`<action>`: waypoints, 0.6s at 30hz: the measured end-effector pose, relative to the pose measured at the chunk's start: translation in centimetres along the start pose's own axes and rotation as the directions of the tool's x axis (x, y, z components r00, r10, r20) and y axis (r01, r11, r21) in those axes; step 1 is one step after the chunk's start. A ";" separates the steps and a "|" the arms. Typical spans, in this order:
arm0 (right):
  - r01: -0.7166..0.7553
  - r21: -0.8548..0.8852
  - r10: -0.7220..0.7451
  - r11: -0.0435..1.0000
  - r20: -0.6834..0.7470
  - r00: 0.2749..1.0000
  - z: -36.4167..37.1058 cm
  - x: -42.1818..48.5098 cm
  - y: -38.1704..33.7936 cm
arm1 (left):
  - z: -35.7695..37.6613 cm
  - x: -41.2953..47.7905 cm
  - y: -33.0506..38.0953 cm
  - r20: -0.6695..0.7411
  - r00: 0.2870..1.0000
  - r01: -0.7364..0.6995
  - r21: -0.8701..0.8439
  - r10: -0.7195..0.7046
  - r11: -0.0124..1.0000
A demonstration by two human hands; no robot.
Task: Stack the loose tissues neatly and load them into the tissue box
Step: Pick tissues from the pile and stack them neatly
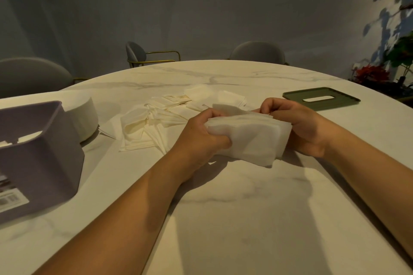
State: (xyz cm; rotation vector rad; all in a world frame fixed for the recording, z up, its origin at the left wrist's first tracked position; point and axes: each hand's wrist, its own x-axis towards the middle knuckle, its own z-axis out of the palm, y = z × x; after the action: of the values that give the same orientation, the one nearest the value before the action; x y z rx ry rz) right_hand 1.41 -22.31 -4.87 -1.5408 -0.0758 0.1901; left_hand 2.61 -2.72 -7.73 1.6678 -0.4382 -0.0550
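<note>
A thick stack of white tissues (pixel 252 138) is held just above the marble table, between both hands. My left hand (pixel 201 134) grips its left end, fingers curled under and thumb on top. Its right end is held by my right hand (pixel 295 123), fingers curled over the far edge. Loose white tissues (pixel 156 118) lie scattered on the table beyond my left hand. The grey-purple tissue box (pixel 42 158) stands open at the left edge with some tissue inside. Its dark green slotted lid (pixel 321 98) lies flat at the far right.
A white round container (pixel 87 114) stands behind the box. The round marble table (pixel 234 219) has grey chairs (pixel 134 51) around its far side. Plants with red flowers (pixel 375 73) stand off the table's right edge.
</note>
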 end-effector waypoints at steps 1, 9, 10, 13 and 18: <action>-0.016 0.005 0.016 1.000 0.020 1.000 0.0 0.0 0.0 | 0.0 0.0 0.0 -0.005 1.000 -0.004 0.004 0.004 1.000; -0.034 0.062 0.026 0.998 0.117 0.993 -0.4 0.2 0.3 | 0.0 -0.2 0.4 -0.007 1.000 -0.014 0.005 0.014 1.000; -0.032 0.068 0.024 0.997 0.118 0.993 -0.5 0.2 0.3 | 0.1 -0.2 0.5 -0.007 1.000 -0.015 -0.003 0.015 1.000; -0.014 0.073 0.006 0.997 0.112 0.994 -0.8 0.1 0.3 | 0.2 -0.2 0.7 -0.019 1.000 -0.002 0.004 0.002 1.000; 0.040 -0.029 -0.038 0.999 0.074 0.997 -1.4 0.0 0.1 | 0.3 -0.1 0.7 -0.127 0.992 -0.007 -0.025 0.004 1.000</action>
State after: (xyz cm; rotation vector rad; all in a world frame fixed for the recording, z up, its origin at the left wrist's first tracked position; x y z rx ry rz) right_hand 1.64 -23.70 -5.03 -1.5614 -0.1678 0.2156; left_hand 2.31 -3.01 -7.13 1.6343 -0.3446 0.0495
